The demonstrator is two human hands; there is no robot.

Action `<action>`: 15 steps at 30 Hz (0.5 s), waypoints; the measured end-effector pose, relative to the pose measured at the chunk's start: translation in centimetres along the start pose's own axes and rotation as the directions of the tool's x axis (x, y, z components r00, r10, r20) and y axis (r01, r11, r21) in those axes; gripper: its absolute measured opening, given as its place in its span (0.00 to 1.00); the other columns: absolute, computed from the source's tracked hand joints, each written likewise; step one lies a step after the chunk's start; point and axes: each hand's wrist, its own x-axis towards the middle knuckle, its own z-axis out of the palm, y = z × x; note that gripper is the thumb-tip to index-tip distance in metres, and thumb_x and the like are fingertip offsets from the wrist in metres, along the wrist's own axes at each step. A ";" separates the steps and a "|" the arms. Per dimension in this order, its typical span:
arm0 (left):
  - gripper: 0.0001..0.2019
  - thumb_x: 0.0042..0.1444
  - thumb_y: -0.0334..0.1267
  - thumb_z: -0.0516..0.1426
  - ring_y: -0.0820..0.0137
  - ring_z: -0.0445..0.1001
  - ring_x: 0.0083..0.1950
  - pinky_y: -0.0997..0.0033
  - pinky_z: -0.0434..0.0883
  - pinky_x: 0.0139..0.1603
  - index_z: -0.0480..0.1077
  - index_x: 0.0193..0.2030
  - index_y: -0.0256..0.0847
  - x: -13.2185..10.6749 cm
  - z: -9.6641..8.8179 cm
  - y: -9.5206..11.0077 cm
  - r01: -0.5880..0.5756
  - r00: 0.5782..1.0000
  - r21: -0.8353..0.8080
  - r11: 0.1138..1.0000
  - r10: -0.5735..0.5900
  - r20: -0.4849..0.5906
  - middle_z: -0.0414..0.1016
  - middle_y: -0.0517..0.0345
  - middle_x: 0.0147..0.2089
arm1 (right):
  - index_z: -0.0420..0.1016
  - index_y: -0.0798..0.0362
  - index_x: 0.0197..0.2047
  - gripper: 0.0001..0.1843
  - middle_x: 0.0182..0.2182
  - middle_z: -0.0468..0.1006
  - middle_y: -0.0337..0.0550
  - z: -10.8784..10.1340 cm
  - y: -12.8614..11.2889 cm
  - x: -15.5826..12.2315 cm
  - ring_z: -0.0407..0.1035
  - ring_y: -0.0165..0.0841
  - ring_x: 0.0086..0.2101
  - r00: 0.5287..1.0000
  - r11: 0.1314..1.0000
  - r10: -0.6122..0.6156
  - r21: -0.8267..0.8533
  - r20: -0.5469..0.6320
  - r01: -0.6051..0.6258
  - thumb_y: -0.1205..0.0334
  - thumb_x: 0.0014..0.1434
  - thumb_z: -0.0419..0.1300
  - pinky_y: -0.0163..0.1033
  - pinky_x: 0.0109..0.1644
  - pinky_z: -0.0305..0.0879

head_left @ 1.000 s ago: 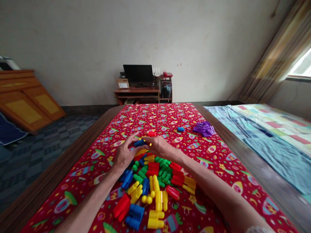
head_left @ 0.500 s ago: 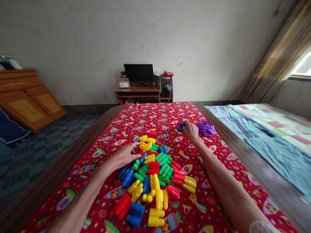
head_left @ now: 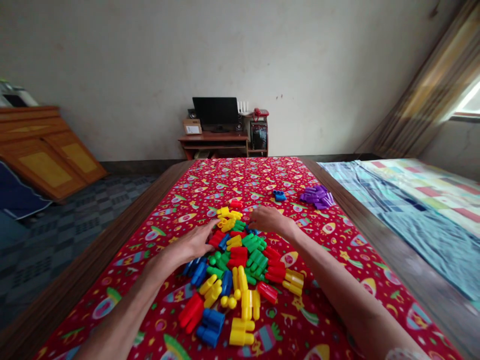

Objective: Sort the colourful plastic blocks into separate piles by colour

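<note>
Right, from here I count two hands and three groups of plastic stacking blocks on a red printed cloth [head_left: 262, 172]. The main heap of plastic stacking blocks [head_left: 240, 265] mixes four colours: red, yellow, green and blue. The pieces overlap too much for me to give an exact count. My left hand [head_left: 191, 244] lies open, fingers spread, at the heap's left edge, with its fingertips just beside a red block [head_left: 216, 239]. My right hand [head_left: 269, 221] sits curled over the heap's far side, and I cannot tell whether it grips anything. Beyond it, apart from the heap, lie one small cluster of blue blocks [head_left: 279, 195] and, further right, one cluster of purple blocks [head_left: 315, 197].
</note>
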 end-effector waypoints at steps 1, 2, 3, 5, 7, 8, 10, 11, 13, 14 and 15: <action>0.35 0.43 0.38 0.61 0.59 0.78 0.46 0.66 0.73 0.43 0.63 0.62 0.45 0.0 0.1 -0.1 -0.007 1.000 -0.011 1.000 0.007 -0.003 0.80 0.54 0.46 | 0.80 0.53 0.47 0.14 0.46 0.80 0.49 0.2 -0.5 0.1 0.73 0.36 0.44 0.999 0.999 -0.033 0.012 -0.001 0.033 0.61 0.59 0.59 0.32 0.38 0.63; 0.35 0.43 0.38 0.60 0.59 0.78 0.44 0.66 0.73 0.42 0.64 0.62 0.46 0.0 0.0 -0.1 -0.011 1.000 -0.020 1.000 0.011 0.001 0.80 0.55 0.45 | 0.80 0.52 0.47 0.14 0.45 0.80 0.48 0.4 -0.7 0.2 0.73 0.35 0.44 0.998 0.998 -0.053 0.037 -0.013 0.054 0.63 0.58 0.60 0.31 0.38 0.63; 0.34 0.42 0.38 0.60 0.59 0.79 0.42 0.66 0.74 0.40 0.65 0.61 0.47 -0.1 -0.2 -0.2 -0.011 1.000 -0.022 1.000 0.011 0.007 0.81 0.56 0.42 | 0.80 0.52 0.46 0.13 0.44 0.81 0.46 0.4 -0.6 0.4 0.73 0.34 0.42 0.998 0.995 -0.060 0.073 -0.028 0.061 0.64 0.57 0.61 0.31 0.37 0.62; 0.32 0.41 0.39 0.60 0.60 0.79 0.37 0.68 0.73 0.37 0.68 0.58 0.47 -0.4 -0.9 -0.5 0.015 1.000 0.014 1.000 -0.015 0.010 0.80 0.58 0.36 | 0.81 0.52 0.44 0.12 0.39 0.82 0.44 0.1 0.7 0.7 0.74 0.33 0.38 0.996 0.988 -0.016 0.151 -0.093 0.030 0.65 0.56 0.62 0.31 0.36 0.62; 0.29 0.37 0.40 0.61 0.62 0.78 0.33 0.69 0.72 0.33 0.72 0.52 0.46 -0.8 -1.8 -0.9 0.074 0.997 0.101 0.992 -0.075 0.004 0.79 0.61 0.30 | 0.81 0.52 0.44 0.12 0.37 0.82 0.44 -0.4 2.9 0.9 0.74 0.33 0.36 0.961 0.972 0.142 0.219 -0.238 -0.089 0.64 0.59 0.59 0.32 0.36 0.62; 0.28 0.35 0.40 0.61 0.62 0.77 0.32 0.70 0.71 0.32 0.74 0.49 0.46 -1.0 -2.2 -1.0 0.106 0.994 0.146 0.984 -0.106 -0.002 0.78 0.62 0.28 | 0.80 0.52 0.46 0.13 0.37 0.82 0.44 -0.6 4.2 0.9 0.74 0.33 0.36 0.914 0.954 0.244 0.249 -0.323 -0.166 0.64 0.60 0.57 0.32 0.37 0.62; 0.23 0.33 0.40 0.62 0.64 0.76 0.30 0.72 0.69 0.30 0.75 0.42 0.45 -1.3 -2.7 -1.2 0.154 0.988 0.206 0.966 -0.157 -0.001 0.76 0.63 0.26 | 0.77 0.52 0.50 0.15 0.38 0.82 0.46 -0.6 6.8 0.7 0.74 0.35 0.38 0.777 0.899 0.429 0.303 -0.461 -0.316 0.63 0.63 0.54 0.34 0.40 0.62; 0.21 0.33 0.40 0.61 0.64 0.75 0.29 0.73 0.68 0.28 0.75 0.39 0.45 -1.4 -2.7 -1.2 0.167 0.985 0.213 0.963 -0.172 0.006 0.75 0.64 0.25 | 0.76 0.52 0.51 0.16 0.40 0.82 0.46 -0.4 7.9 0.6 0.74 0.35 0.40 0.711 0.868 0.494 0.324 -0.501 -0.375 0.63 0.63 0.53 0.35 0.41 0.62; 0.18 0.33 0.39 0.60 0.65 0.74 0.28 0.74 0.66 0.27 0.75 0.36 0.45 -1.5 -2.6 -1.1 0.169 0.983 0.181 0.969 -0.178 0.036 0.74 0.65 0.24 | 0.76 0.53 0.52 0.17 0.42 0.81 0.48 0.4 9.5 0.4 0.73 0.37 0.42 0.639 0.819 0.574 0.348 -0.512 -0.457 0.63 0.63 0.52 0.36 0.43 0.62; 0.17 0.34 0.39 0.60 0.66 0.74 0.27 0.74 0.66 0.26 0.74 0.36 0.45 -1.4 -2.5 -1.1 0.163 0.983 0.156 0.974 -0.174 0.059 0.73 0.66 0.23 | 0.76 0.53 0.51 0.17 0.42 0.81 0.49 0.8 10.1 0.3 0.72 0.37 0.42 0.633 0.802 0.597 0.350 -0.494 -0.484 0.63 0.63 0.51 0.36 0.43 0.62; 0.17 0.34 0.40 0.60 0.66 0.73 0.27 0.74 0.66 0.25 0.74 0.36 0.44 -1.3 -2.5 -1.0 0.155 0.983 0.131 0.979 -0.166 0.077 0.73 0.66 0.23 | 0.77 0.52 0.51 0.17 0.42 0.81 0.49 1.3 10.5 0.2 0.72 0.38 0.42 0.641 0.793 0.609 0.346 -0.468 -0.501 0.64 0.63 0.51 0.36 0.42 0.62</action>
